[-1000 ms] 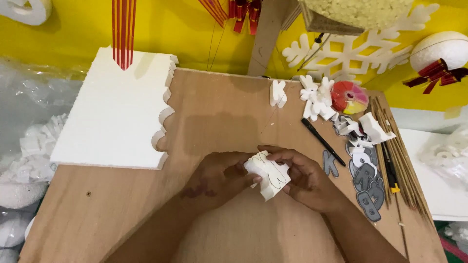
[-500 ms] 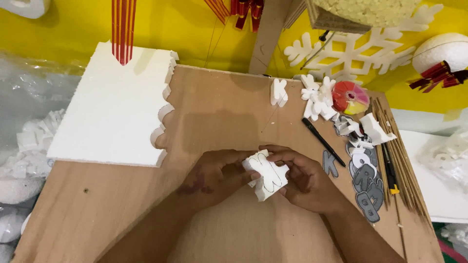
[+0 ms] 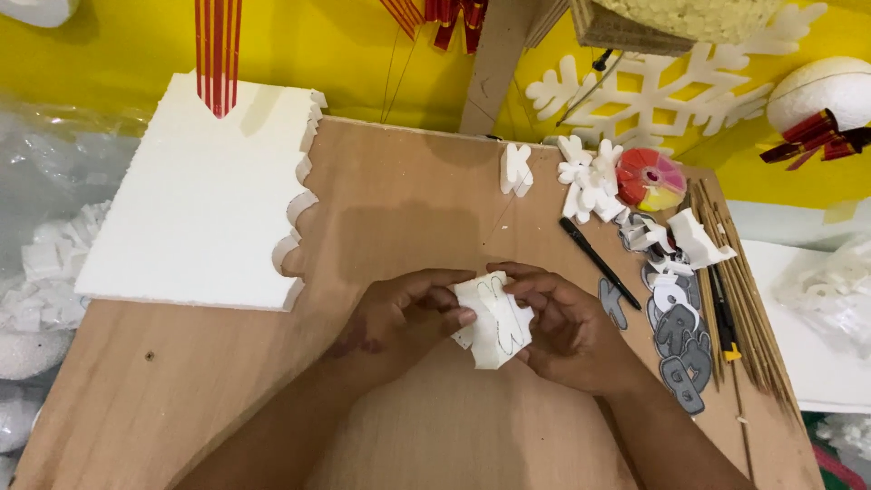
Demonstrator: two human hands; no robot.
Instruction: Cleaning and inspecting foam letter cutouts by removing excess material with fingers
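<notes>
Gripping a small foam cutout (image 3: 493, 319) at frame centre, left hand (image 3: 399, 322) & right hand (image 3: 567, 331) pinch it w/ fingers clamped; its underside hidden. Farther, upper left, foam sheet (image 3: 195, 209), top edge partly covered by red ribbon (image 3: 216, 50).

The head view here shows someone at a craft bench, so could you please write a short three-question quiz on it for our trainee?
1. True or false: both hands grip the small white foam cutout.
2. Which lies nearest the right hand? A) the black pen B) the large foam sheet C) the foam ball
3. On which edge of the large foam sheet are shapes cut away?

Key
1. True: the left hand pinches one side and the right hand the other, above the wooden board.
2. A.
3. The edge facing the hands, on the sheet's right in the picture, is scalloped.
</notes>
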